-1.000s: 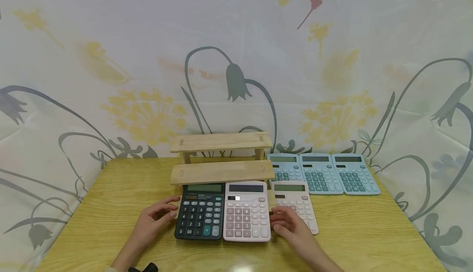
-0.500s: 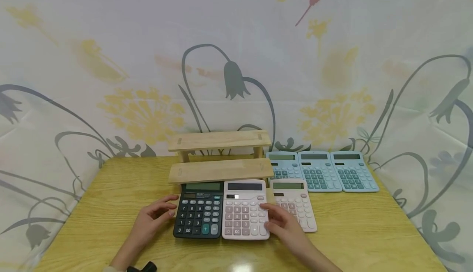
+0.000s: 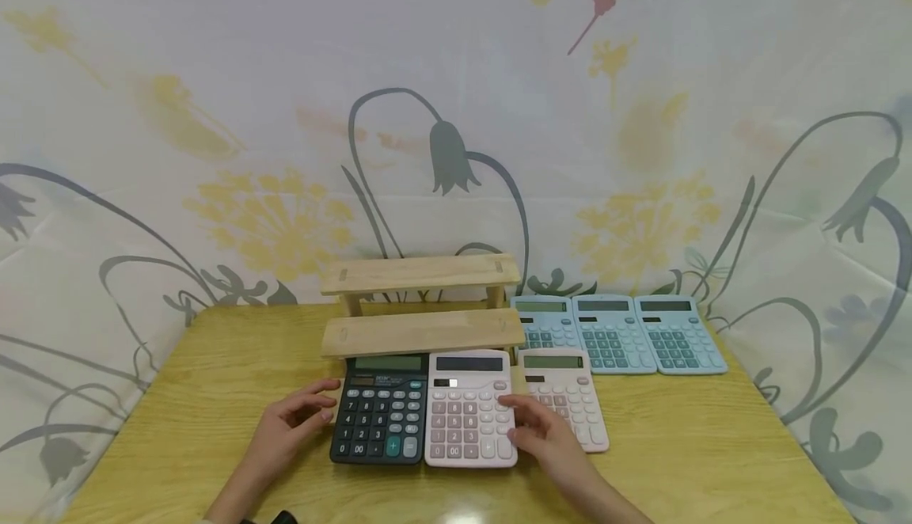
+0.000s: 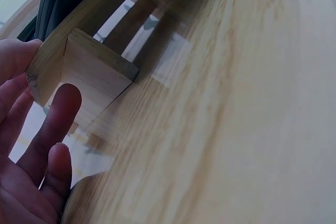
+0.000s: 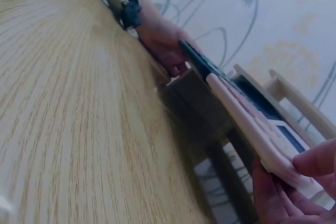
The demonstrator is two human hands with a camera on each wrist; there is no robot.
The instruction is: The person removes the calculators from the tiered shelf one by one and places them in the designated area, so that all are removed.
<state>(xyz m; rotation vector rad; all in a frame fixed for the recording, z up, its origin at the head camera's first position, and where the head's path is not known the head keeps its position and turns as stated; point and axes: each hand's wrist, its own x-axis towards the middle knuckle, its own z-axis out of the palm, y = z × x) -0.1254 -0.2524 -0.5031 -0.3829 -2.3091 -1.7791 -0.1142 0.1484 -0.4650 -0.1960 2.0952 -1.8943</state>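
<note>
In the head view a black calculator (image 3: 378,409) and a pink calculator (image 3: 471,409) sit side by side in front of a wooden tiered rack (image 3: 423,332). My right hand (image 3: 547,434) holds the pink calculator by its right edge. In the right wrist view the thumb (image 5: 316,159) lies on its face and the other fingers (image 5: 269,195) are underneath. My left hand (image 3: 287,423) is by the black calculator's left side, fingers loosely bent. The left wrist view shows those fingers (image 4: 23,59) at the end of a wooden board, seemingly touching it; nothing is gripped.
A second pink calculator (image 3: 579,397) lies on the table just right of the rack, partly behind my right hand. Behind it three blue calculators (image 3: 614,334) lie in a row. A flower-printed cloth (image 3: 456,112) hangs behind the wooden table (image 3: 684,461).
My right hand has moved left from beside the pink calculator onto its right edge and now holds it. The left hand stays by the black calculator. The head view shifts slightly.
</note>
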